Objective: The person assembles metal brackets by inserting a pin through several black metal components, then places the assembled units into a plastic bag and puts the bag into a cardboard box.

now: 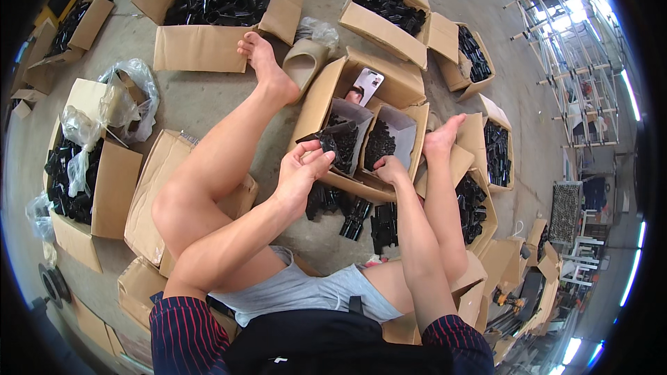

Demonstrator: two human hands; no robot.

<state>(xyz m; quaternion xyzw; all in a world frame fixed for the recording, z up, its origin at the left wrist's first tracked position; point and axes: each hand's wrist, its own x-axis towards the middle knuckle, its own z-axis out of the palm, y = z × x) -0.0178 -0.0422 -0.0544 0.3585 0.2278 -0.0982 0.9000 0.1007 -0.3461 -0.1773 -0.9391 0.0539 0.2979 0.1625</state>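
In front of me stands an open cardboard box (pixel 317 101) with two grey-lined compartments inside. My left hand (pixel 303 172) is closed on a dark black plastic part (pixel 322 133), held over the left compartment, which has black pieces in it. My right hand (pixel 391 170) reaches to the near edge of the right compartment, fingertips pinched together at a heap of small black pieces (pixel 379 140). Whether a piece is between those fingertips is too small to tell. A phone (pixel 367 85) in a light case leans at the box's far side.
Loose black plastic parts (pixel 356 219) lie on the floor between my legs. Open cartons of black parts surround me: a large carton (pixel 199 48) far left, another carton (pixel 384 31) far right. A slipper (pixel 303 68) sits by my left foot. Metal racks (pixel 573 62) stand at right.
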